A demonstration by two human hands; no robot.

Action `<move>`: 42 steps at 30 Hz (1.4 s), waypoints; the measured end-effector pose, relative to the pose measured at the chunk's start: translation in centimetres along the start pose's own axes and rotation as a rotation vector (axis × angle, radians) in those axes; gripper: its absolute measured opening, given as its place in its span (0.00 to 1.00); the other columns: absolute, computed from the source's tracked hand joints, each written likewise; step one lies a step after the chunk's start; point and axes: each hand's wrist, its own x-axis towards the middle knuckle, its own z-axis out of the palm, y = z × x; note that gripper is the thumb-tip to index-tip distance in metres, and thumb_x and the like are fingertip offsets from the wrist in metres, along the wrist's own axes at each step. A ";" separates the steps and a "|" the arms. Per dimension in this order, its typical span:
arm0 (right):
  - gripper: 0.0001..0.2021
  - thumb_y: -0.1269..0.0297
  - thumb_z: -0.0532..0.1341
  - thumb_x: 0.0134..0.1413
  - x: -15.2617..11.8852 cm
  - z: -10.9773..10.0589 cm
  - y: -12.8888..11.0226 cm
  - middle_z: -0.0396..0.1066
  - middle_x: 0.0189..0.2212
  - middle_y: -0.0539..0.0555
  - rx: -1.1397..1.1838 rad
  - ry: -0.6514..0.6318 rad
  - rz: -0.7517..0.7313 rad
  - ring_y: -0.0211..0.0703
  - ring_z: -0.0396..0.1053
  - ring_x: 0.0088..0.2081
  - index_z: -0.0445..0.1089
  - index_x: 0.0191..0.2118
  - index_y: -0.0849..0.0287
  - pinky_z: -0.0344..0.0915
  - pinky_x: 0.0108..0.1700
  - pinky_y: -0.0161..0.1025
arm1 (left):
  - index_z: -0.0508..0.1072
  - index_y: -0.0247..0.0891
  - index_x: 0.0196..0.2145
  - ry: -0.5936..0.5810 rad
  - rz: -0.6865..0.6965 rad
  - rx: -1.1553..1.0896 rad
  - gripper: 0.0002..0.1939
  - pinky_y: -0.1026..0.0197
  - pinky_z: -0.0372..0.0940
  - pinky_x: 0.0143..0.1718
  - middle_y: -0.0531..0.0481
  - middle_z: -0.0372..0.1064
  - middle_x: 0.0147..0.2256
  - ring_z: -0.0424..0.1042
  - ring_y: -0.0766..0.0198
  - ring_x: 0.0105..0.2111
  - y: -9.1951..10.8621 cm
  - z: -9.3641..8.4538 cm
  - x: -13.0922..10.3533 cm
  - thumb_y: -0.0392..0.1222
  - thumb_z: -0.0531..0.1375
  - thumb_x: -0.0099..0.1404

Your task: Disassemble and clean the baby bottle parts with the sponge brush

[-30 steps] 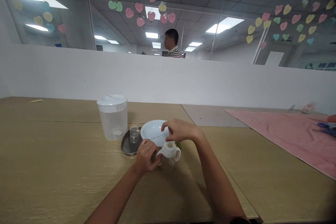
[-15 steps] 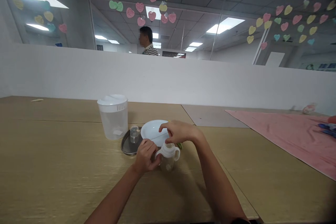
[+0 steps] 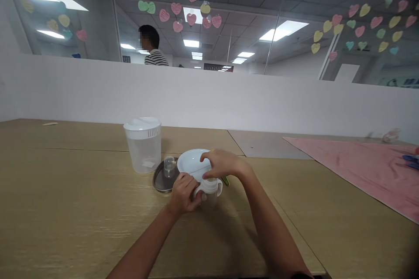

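A clear baby bottle [image 3: 211, 186] with a white two-handled collar is in front of me at the middle of the table, its mouth uncapped. My left hand [image 3: 182, 194] is closed around the collar's left handle. Over the bottle's mouth is my right hand [image 3: 224, 164], its thumb and forefinger curved and apart, with nothing visible between them. The thumb tip is close to the rim; whether it touches, I cannot tell. Behind the hands lies a white plate [image 3: 189, 159], partly covered by my right hand. A green item [image 3: 225, 181] shows in part under my right wrist.
A round dark metal tray [image 3: 160, 183] with a small clear cup [image 3: 169, 167] on it lies left of the plate. Behind it stands a translucent bucket [image 3: 144, 148] with a white lid. A pink cloth [image 3: 353, 165] covers the right side. Behind the low white wall is a person [image 3: 153, 48].
The bottle has tilted, so its clear body shows less below the collar. Both hands hold nearly the same places. The person behind the wall has moved left.
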 end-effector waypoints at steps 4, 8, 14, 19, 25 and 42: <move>0.25 0.61 0.60 0.46 0.2 0.1 0.0 0.73 0.37 0.54 -0.035 -0.048 -0.067 0.44 0.69 0.37 0.63 0.53 0.56 0.56 0.28 0.32 | 0.58 0.39 0.23 -0.001 -0.009 0.012 0.07 0.59 0.52 0.29 0.52 0.57 0.20 0.55 0.64 0.23 0.0 0.0 0.0 0.37 0.51 0.58; 0.18 0.67 0.53 0.51 0.5 0.2 -0.8 0.74 0.33 0.56 -0.066 -0.041 -0.030 0.43 0.70 0.33 0.67 0.48 0.60 0.56 0.29 0.33 | 0.59 0.39 0.23 0.004 0.006 0.025 0.07 0.59 0.52 0.29 0.52 0.57 0.20 0.56 0.64 0.23 0.2 0.0 0.0 0.37 0.51 0.58; 0.21 0.56 0.55 0.52 0.3 0.0 -1.0 0.73 0.26 0.55 0.026 -0.073 0.088 0.41 0.70 0.26 0.66 0.50 0.62 0.58 0.27 0.33 | 0.60 0.38 0.24 -0.011 0.005 0.008 0.07 0.59 0.51 0.29 0.51 0.58 0.20 0.57 0.64 0.24 0.1 -0.2 0.0 0.38 0.50 0.59; 0.35 0.49 0.64 0.37 0.3 0.4 -0.3 0.71 0.42 0.57 -0.011 0.015 0.026 0.49 0.69 0.43 0.62 0.54 0.56 0.62 0.35 0.35 | 0.60 0.38 0.25 -0.064 -0.088 -0.057 0.09 0.59 0.51 0.30 0.52 0.60 0.21 0.59 0.64 0.24 0.1 -0.6 0.0 0.42 0.50 0.61; 0.36 0.55 0.65 0.36 0.5 0.6 -0.5 0.71 0.41 0.56 -0.001 -0.058 -0.008 0.49 0.70 0.41 0.60 0.56 0.56 0.63 0.33 0.35 | 0.66 0.37 0.31 -0.117 -0.168 -0.029 0.13 0.58 0.52 0.30 0.50 0.65 0.24 0.63 0.61 0.26 0.1 -0.2 0.1 0.51 0.55 0.57; 0.36 0.57 0.65 0.35 1.3 1.2 -1.0 0.70 0.45 0.55 -0.039 -0.116 -0.106 0.50 0.68 0.45 0.60 0.56 0.53 0.64 0.36 0.36 | 0.68 0.38 0.32 -0.081 -0.120 0.017 0.15 0.56 0.52 0.30 0.50 0.67 0.23 0.65 0.60 0.25 0.4 -0.2 0.3 0.52 0.56 0.54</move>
